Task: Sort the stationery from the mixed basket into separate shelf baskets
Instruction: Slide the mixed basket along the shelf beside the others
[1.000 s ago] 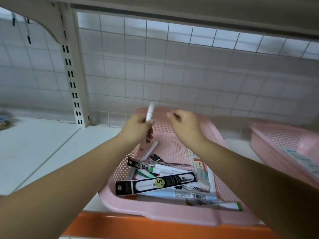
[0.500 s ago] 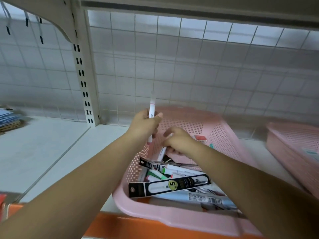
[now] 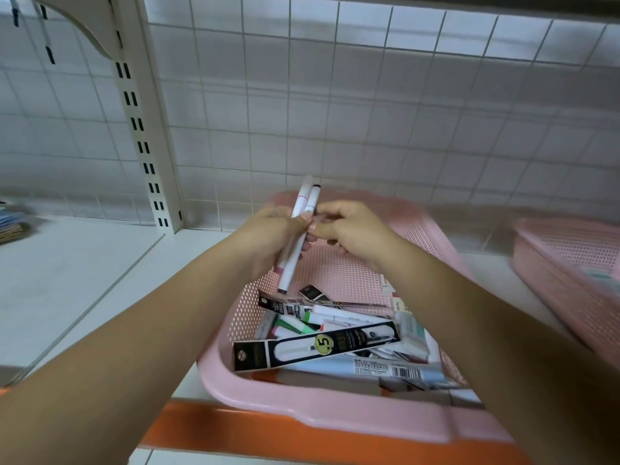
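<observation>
Far left of shelf (image 3: pixel 67 280): blurred paper stack (image 3: pixel 11 223), slotted upright (image 3: pixel 147 129) behind. Left hand (image 3: pixel 268 239): grip closed round two white markers (image 3: pixel 299 204), side by side, tilted, tops leaning away, held above the back of the mixed basket (image 3: pixel 302 407). Right hand (image 3: pixel 349 233): grip narrowed to a thumb-and-forefinger pinch on the black-tipped marker (image 3: pixel 314 196), other fingers curled. Mixed basket is pink, sits at the shelf front by the orange edge (image 3: pixel 235 434), and holds a jumble of pens and cartons, black pen pack (image 3: pixel 315 347) on top. Second pink basket (image 3: pixel 570 263) far right, apart, contents blurred.
</observation>
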### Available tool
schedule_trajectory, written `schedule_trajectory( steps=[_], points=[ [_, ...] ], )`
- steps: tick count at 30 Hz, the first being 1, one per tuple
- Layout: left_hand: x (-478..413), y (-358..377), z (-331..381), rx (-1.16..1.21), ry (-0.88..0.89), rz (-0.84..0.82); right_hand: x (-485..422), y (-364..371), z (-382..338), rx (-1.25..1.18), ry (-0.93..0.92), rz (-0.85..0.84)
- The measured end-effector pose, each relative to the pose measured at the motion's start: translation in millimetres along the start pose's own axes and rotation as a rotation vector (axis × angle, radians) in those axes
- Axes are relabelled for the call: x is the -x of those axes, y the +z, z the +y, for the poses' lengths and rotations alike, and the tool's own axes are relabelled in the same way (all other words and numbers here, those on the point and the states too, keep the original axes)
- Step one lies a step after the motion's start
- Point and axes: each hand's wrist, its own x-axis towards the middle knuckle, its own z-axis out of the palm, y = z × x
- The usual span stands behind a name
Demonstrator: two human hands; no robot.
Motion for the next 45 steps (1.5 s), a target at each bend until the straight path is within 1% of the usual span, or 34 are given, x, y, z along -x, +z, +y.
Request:
schedule_trajectory(
  steps=[3, 5, 6, 9, 10, 11, 13, 16, 19, 24, 26, 30, 31, 33, 35, 37, 39, 41, 43, 45],
  points=[
    [-1.3, 0.8, -2.7, -0.040, 0.007, 0.027, 0.3, -4.1, -1.1, 0.190, -0.042, -0.036],
    [-0.7, 1.3, -2.2, -0.001, 0.014, 0.056, 3.6, -13.4, -4.1, 0.290, 0.044, -0.118],
    [0.1, 1.3, -1.1, 0.047, 0.023, 0.067, 5.7, -19.0, -5.9, 0.361, 0.124, -0.203],
    [2.6, -0.2, 1.5, 0.149, 0.045, 0.070, 11.2, -25.3, -4.1, 0.640, 0.412, -0.577],
    [3.0, -0.7, 1.9, 0.150, 0.048, 0.066, 11.4, -22.9, -1.3, 0.728, 0.472, -0.643],
    [3.4, -0.9, 2.2, 0.146, 0.050, 0.063, 10.6, -19.8, 1.6, 0.799, 0.499, -0.660],
    [3.2, -1.5, 2.4, 0.142, 0.056, 0.062, 9.4, -14.7, 4.6, 0.864, 0.505, -0.645],
    [2.0, -2.4, 1.3, 0.161, 0.072, 0.057, 12.3, -9.5, 2.3, 0.858, 0.428, -0.647],
    [1.5, -2.2, 0.8, 0.164, 0.076, 0.049, 15.0, -4.5, 3.4, 0.823, 0.325, -0.594],
    [3.1, -1.7, 1.4, 0.158, 0.067, 0.045, 15.9, -2.0, 2.7, 0.861, 0.300, -0.595],
    [4.0, -2.3, 1.8, 0.167, 0.062, 0.038, 15.8, -3.7, 1.7, 0.935, 0.274, -0.617],
    [7.0, -4.3, 2.9, 0.199, 0.075, -0.031, 16.4, -2.9, 1.6, 1.079, 0.391, -0.698],
    [7.6, -4.9, 3.1, 0.201, 0.084, -0.049, 16.0, -3.5, 1.9, 1.084, 0.413, -0.709],
    [8.2, -5.4, 3.1, 0.182, 0.099, -0.072, 15.4, -6.6, 1.8, 1.041, 0.420, -0.712],
    [8.6, -5.9, 2.6, 0.155, 0.109, -0.079, 14.4, -11.5, 4.2, 0.981, 0.379, -0.690],
    [8.3, -6.8, 2.5, 0.156, 0.112, -0.073, 11.6, -17.7, 8.1, 0.832, 0.327, -0.584],
    [7.5, -7.8, 3.1, 0.197, 0.106, -0.056, 7.8, -24.1, 9.7, 0.605, 0.218, -0.392],
    [5.1, -8.5, 2.6, 0.250, 0.105, -0.035, 5.0, -27.5, 7.7, 0.291, 0.109, -0.195],
    [3.2, -8.8, 1.9, 0.255, 0.104, -0.011, 4.4, -25.8, 3.0, -0.016, 0.040, -0.107],
    [2.4, -9.0, 1.3, 0.236, 0.101, -0.007, 4.3, -20.3, -0.1, -0.179, -0.015, -0.063]
  ],
)
